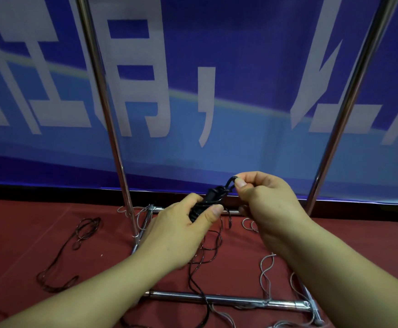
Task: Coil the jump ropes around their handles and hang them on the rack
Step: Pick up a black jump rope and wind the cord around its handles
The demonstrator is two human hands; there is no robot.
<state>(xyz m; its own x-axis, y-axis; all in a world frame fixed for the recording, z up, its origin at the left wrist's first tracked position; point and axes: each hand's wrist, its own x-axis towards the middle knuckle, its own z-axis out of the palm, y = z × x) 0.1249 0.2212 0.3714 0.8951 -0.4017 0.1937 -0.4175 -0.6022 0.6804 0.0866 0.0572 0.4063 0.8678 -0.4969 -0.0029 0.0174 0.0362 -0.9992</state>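
Both bare forearms reach forward from the lower corners and meet near the middle, above a dark red carpeted floor (39, 233). The left hand (176, 230) lies palm inward with its fingers curled round a pair of black plastic jump-rope handles (205, 204) already wrapped by a few turns of thin black cord (207, 252); the thumb presses across the front of the bundle. The right hand (264, 202) is raised a little higher, knuckles up, pinching a short loop of that cord between thumb and forefinger just beside the top of the handles — its other fingers are tucked in.

The rest of the black cord hangs down from the bundle and trails in loose curls over the floor and across the chrome metal rack (228, 299), whose base bars lie below the hands and whose two uprights rise on either side. Another dark rope (75, 247) lies in loops on the floor to the left, and a pale grey rope (266, 273) winds over the rack's base to the right. A blue banner with large white characters (217, 67) fills the background.
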